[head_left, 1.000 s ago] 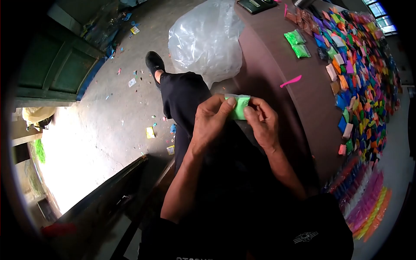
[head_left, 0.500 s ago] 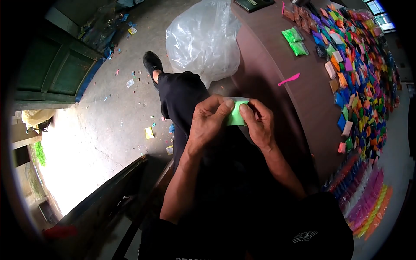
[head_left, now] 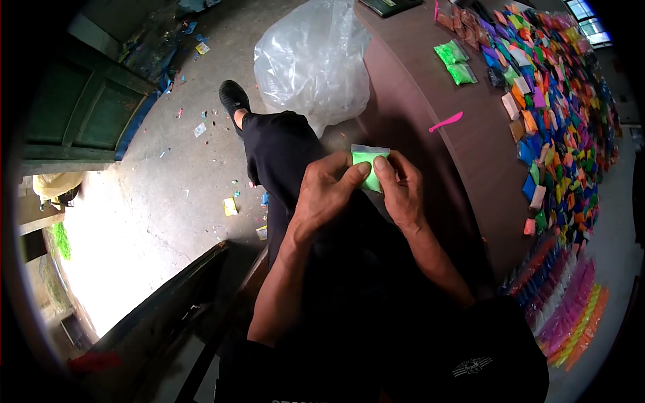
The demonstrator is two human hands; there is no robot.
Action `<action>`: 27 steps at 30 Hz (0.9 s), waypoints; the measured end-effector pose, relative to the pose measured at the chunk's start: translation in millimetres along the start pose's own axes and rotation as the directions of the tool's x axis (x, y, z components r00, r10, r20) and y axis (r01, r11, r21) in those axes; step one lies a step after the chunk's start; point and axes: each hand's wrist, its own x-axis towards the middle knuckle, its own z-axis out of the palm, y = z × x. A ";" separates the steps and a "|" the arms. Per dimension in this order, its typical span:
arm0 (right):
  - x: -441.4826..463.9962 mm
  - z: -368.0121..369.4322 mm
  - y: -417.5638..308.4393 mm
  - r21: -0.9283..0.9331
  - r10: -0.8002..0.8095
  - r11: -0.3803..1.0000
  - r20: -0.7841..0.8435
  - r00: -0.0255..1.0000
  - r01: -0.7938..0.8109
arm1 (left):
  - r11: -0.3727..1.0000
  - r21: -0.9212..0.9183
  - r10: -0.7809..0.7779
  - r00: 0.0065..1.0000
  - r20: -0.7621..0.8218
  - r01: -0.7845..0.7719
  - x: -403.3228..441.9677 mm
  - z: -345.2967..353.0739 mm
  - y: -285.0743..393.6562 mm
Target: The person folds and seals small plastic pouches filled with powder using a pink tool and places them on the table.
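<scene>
A small clear plastic packet of light green filling [head_left: 369,156] is held upright above my lap. My left hand [head_left: 327,185] pinches its left side, the thumb pressed on the front. On the other side, my right hand [head_left: 403,191] grips it with the thumb near the middle. The fingers behind the packet are mostly hidden. To the right on the table [head_left: 430,161] lies a pink plastic knife [head_left: 447,121]. Beyond it are two joined bright green packets [head_left: 455,62].
A large heap of colourful packets [head_left: 554,134] covers the table's far right, with rows of packet strips [head_left: 564,309] nearer me. A big clear plastic bag [head_left: 312,64] stands on the floor beside the table. Litter [head_left: 230,206] is scattered on the concrete floor.
Both thumbs have shifted lower on the packet, and its clear top edge now shows above my fingers. The packet stands slightly higher. Both hands still hold it.
</scene>
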 end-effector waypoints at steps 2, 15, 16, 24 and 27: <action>0.4 -4.6 4.7 -0.030 -0.013 0.999 0.010 1.000 0.013 | 1.000 0.014 -0.016 1.000 0.009 0.016 0.7 -1.3 0.4; -3.5 -16.9 14.3 0.014 0.055 0.998 0.056 0.997 -0.056 | 0.981 0.187 -0.057 0.998 0.011 0.054 -1.1 9.2 7.2; -3.5 -16.7 14.2 0.021 0.040 0.999 0.049 0.998 -0.041 | 0.987 0.147 -0.061 0.998 0.012 0.059 -1.8 10.5 8.2; 5.9 -28.9 -12.3 -0.100 0.017 0.995 -0.012 1.000 -0.018 | 0.976 0.207 -0.093 0.990 0.105 0.069 2.7 20.4 34.1; 10.8 -34.6 -4.7 0.005 -0.015 1.000 0.102 0.995 0.014 | 0.984 0.106 -0.150 0.987 0.058 0.143 3.4 27.1 34.6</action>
